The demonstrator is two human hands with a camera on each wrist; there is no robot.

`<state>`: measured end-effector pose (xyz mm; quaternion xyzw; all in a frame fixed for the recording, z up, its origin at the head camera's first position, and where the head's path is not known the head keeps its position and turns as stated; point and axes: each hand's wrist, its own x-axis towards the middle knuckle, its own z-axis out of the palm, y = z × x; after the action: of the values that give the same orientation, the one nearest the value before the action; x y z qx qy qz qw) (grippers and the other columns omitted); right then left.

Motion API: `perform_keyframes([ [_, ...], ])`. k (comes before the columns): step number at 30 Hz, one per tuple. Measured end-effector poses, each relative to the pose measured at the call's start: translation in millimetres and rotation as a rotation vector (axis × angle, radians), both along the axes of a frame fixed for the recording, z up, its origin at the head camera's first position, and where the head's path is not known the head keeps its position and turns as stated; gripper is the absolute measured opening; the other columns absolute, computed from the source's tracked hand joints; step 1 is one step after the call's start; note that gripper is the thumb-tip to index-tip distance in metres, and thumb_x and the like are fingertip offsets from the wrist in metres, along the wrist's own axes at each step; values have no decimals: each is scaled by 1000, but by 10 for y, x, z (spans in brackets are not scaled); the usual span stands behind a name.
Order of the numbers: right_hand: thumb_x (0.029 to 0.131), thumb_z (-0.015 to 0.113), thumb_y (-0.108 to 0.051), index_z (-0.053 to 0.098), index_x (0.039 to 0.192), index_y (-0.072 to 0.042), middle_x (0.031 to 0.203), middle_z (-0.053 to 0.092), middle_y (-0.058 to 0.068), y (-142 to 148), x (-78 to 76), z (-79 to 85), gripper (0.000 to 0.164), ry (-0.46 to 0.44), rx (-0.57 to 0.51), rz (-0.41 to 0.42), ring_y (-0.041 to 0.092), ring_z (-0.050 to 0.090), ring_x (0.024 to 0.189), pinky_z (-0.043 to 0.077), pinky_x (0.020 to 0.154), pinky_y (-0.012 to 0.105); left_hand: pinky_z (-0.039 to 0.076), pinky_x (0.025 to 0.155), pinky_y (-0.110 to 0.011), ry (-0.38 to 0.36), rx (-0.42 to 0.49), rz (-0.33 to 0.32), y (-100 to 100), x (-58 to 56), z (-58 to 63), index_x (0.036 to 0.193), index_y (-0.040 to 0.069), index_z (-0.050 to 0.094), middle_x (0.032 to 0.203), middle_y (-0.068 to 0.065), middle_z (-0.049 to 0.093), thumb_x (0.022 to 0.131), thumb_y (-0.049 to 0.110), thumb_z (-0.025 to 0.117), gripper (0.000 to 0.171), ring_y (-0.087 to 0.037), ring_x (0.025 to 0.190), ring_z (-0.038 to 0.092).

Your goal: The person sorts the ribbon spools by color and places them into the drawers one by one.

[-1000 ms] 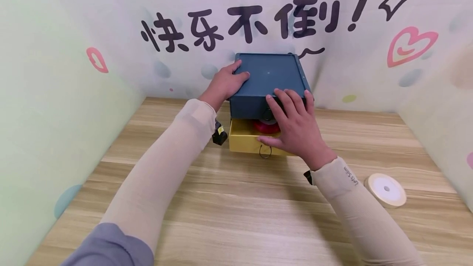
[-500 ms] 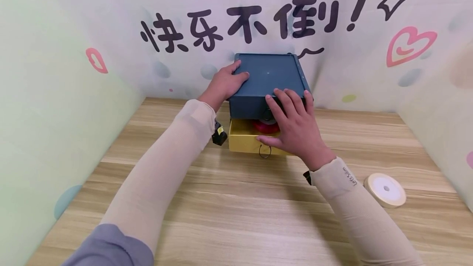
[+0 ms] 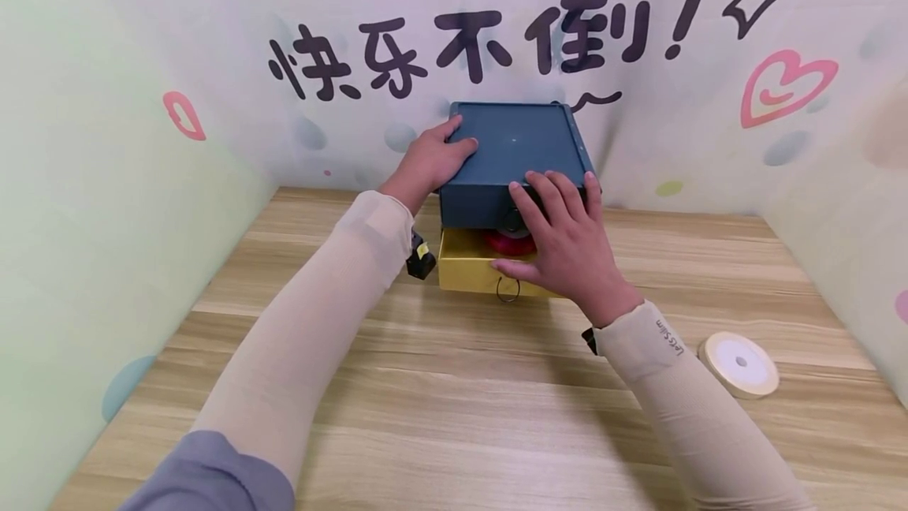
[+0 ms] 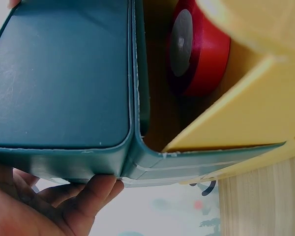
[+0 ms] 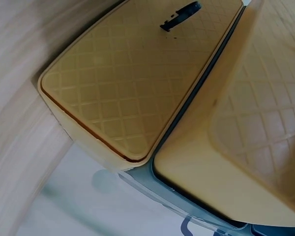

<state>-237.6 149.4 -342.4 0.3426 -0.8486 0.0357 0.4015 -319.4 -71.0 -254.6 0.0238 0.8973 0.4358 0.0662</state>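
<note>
A small drawer cabinet [image 3: 514, 144] with a dark blue top tier stands against the wall. My left hand [image 3: 431, 160] holds its left side, thumb over the top edge; in the left wrist view its fingers [image 4: 96, 196] bend against the side wall. My right hand [image 3: 571, 239] rests on the front top edge, fingers spread, thumb reaching down over the yellow drawer [image 3: 464, 276]. That drawer is pulled out below the blue tier, its ring handle on the front. Inside sits a red ribbon roll [image 4: 211, 61], partly covered by the tier above.
A cream ribbon roll [image 3: 741, 365] lies on the wooden table [image 3: 454, 416] at the right. Below the pulled-out drawer, the right wrist view shows another yellow drawer front [image 5: 123, 83], closed. A printed wall covering [image 3: 340, 140] stands close behind the cabinet.
</note>
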Motion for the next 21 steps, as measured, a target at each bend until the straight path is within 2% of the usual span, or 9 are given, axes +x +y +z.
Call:
perform_keyframes([
  [6, 76, 67, -72, 44, 147, -10, 146, 42, 18, 0, -7, -1, 97, 4, -6, 7, 37, 34, 135, 10, 114, 64, 25, 117, -37, 4, 1, 1, -4, -2, -5, 159, 33, 23, 164, 2, 21, 103, 45, 47, 62, -19, 149, 21],
  [21, 82, 54, -77, 42, 148, -9, 145, 40, 20, 6, -31, -1, 95, 24, 30, -10, 39, 34, 133, 11, 112, 67, 25, 117, -38, 2, -1, 3, 5, -1, -1, 159, 34, 23, 164, 3, 20, 103, 45, 46, 61, -19, 149, 21],
])
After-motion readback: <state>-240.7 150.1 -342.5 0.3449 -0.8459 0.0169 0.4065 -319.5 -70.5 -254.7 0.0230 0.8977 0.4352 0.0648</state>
